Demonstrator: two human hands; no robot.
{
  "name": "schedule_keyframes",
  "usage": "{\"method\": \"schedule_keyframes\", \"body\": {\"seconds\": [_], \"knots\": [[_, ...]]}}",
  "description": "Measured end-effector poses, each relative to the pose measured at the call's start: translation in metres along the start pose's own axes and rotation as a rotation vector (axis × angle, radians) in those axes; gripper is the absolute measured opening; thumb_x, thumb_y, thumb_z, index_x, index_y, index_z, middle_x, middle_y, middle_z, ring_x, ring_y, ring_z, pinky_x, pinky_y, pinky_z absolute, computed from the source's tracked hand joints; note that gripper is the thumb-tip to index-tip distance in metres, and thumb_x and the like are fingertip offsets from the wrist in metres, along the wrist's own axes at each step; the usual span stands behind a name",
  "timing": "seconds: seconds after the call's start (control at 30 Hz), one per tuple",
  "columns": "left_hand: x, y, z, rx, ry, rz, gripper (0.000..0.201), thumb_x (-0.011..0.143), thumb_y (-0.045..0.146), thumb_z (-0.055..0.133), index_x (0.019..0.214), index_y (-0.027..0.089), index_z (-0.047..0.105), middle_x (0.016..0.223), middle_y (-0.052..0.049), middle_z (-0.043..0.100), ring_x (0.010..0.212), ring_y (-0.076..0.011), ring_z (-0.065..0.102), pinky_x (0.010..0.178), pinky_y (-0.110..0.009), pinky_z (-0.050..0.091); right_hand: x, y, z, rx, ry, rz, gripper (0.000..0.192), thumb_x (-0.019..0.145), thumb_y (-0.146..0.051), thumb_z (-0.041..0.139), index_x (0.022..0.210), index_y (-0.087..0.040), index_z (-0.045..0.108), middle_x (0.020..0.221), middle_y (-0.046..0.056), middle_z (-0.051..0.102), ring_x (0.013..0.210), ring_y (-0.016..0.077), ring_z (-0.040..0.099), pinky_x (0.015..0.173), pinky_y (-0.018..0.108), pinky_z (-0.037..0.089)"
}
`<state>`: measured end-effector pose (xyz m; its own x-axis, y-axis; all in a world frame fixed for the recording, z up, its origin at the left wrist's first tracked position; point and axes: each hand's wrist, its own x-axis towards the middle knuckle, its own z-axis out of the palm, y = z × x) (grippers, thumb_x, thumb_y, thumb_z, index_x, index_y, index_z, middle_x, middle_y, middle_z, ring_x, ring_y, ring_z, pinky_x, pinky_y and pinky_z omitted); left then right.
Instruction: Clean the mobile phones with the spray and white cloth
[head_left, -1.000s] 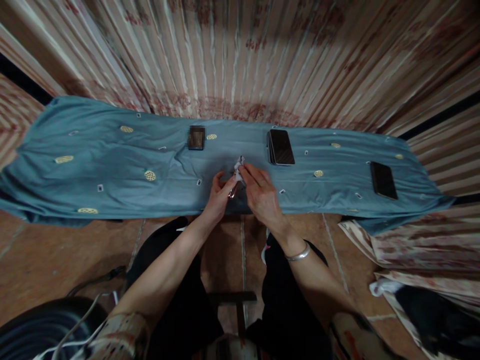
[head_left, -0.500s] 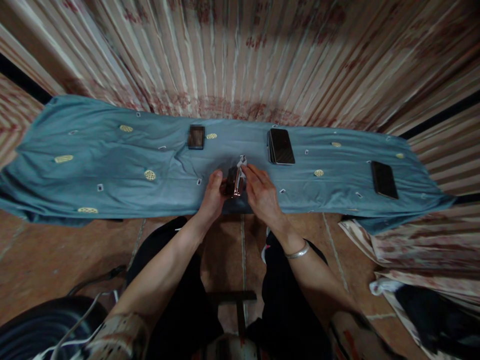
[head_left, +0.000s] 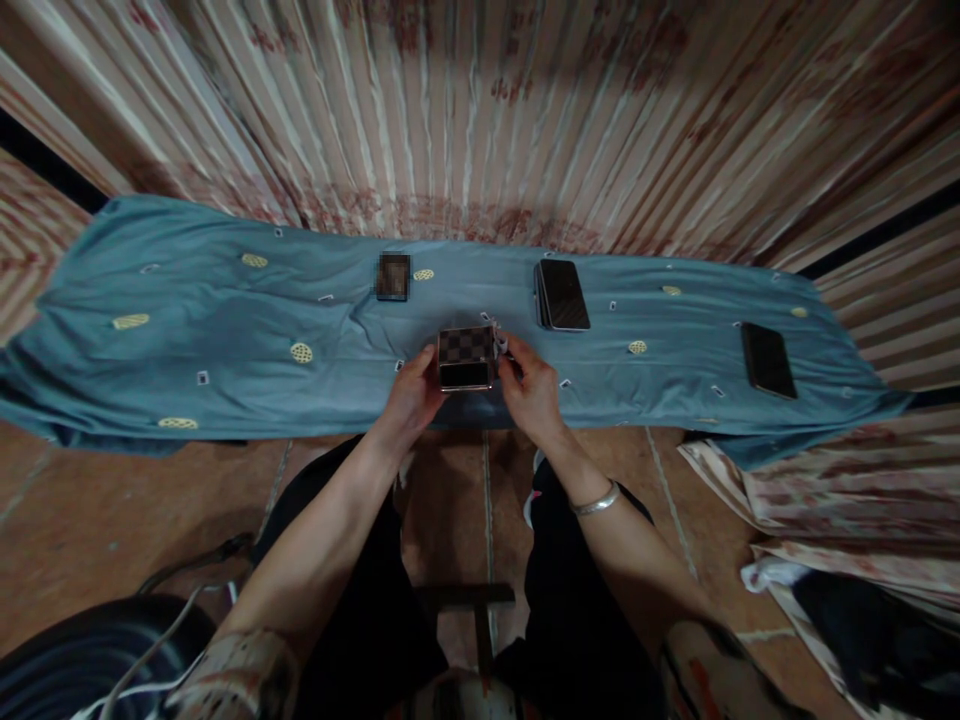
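My left hand [head_left: 411, 392] & right hand [head_left: 531, 385] both closed on checkered case [head_left: 466, 357], one per side, held just above blue cloth [head_left: 225, 330] at near edge, two phones [head_left: 562, 294] further right

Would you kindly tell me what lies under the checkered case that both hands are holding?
Beneath the checkered case, held between the left hand and the right hand, lies the blue cloth. Whatever the cloth rests on is covered, and the case's underside is hidden.
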<state>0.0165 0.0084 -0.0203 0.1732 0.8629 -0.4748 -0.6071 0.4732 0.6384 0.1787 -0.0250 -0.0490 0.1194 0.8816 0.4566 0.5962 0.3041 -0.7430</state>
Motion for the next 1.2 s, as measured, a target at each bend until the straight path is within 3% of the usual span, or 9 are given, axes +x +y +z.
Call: {"method": "schedule_keyframes", "body": {"seconds": [0.13,0.33,0.5,0.67,0.97,1.2], "knots": [[-0.004,0.000,0.007,-0.066,0.003,-0.050,0.044,0.109,0.025,0.038,0.081,0.014,0.070,0.080,-0.008,0.079,0.098,-0.0236,0.077,0.094,-0.036,0.059,-0.001,0.002,0.005,0.060,-0.027,0.039,0.043,0.096,-0.019,0.050,0.131,-0.025,0.074,0.133,0.004,0.077,0.126,0.0227,0.072,0.113,0.043,0.056],[-0.002,-0.001,0.005,-0.085,-0.005,-0.087,0.031,0.104,0.032,0.049,0.089,0.015,0.071,0.088,-0.010,0.081,0.106,-0.0280,0.077,0.098,-0.043,0.061,-0.002,0.004,0.008,0.093,-0.051,0.043,0.041,0.097,-0.021,0.052,0.130,-0.024,0.075,0.135,0.005,0.077,0.128,0.0232,0.072,0.115,0.043,0.055],[0.000,0.007,0.003,-0.076,0.021,-0.031,0.033,0.106,0.030,0.044,0.089,0.018,0.070,0.093,-0.009,0.081,0.111,-0.0239,0.076,0.101,-0.036,0.058,-0.006,0.004,0.013,0.073,-0.088,0.002,0.041,0.096,-0.019,0.054,0.130,-0.024,0.076,0.132,0.006,0.078,0.126,0.0224,0.073,0.114,0.040,0.055],[0.003,0.013,0.003,-0.061,0.043,0.021,0.040,0.108,0.029,0.037,0.087,0.020,0.069,0.090,-0.008,0.080,0.105,-0.0222,0.076,0.098,-0.034,0.057,-0.012,0.005,0.018,0.031,-0.143,-0.017,0.042,0.096,-0.016,0.054,0.131,-0.027,0.075,0.132,0.005,0.078,0.127,0.0212,0.072,0.115,0.040,0.054],[0.007,0.015,-0.008,-0.036,0.007,-0.012,0.028,0.100,0.030,0.049,0.090,0.017,0.071,0.086,-0.012,0.078,0.097,-0.0263,0.075,0.091,-0.039,0.059,-0.025,-0.005,0.011,-0.127,-0.181,-0.132,0.048,0.100,-0.015,0.049,0.143,-0.024,0.067,0.151,0.010,0.065,0.141,0.0234,0.061,0.124,0.047,0.048],[0.006,0.012,-0.004,-0.077,0.015,-0.035,0.038,0.104,0.030,0.039,0.088,0.018,0.071,0.080,-0.010,0.077,0.097,-0.0257,0.075,0.089,-0.038,0.059,-0.026,-0.009,0.010,-0.286,-0.178,-0.283,0.041,0.107,-0.020,0.044,0.139,-0.018,0.070,0.140,0.015,0.071,0.126,0.0280,0.070,0.116,0.049,0.055]]}}
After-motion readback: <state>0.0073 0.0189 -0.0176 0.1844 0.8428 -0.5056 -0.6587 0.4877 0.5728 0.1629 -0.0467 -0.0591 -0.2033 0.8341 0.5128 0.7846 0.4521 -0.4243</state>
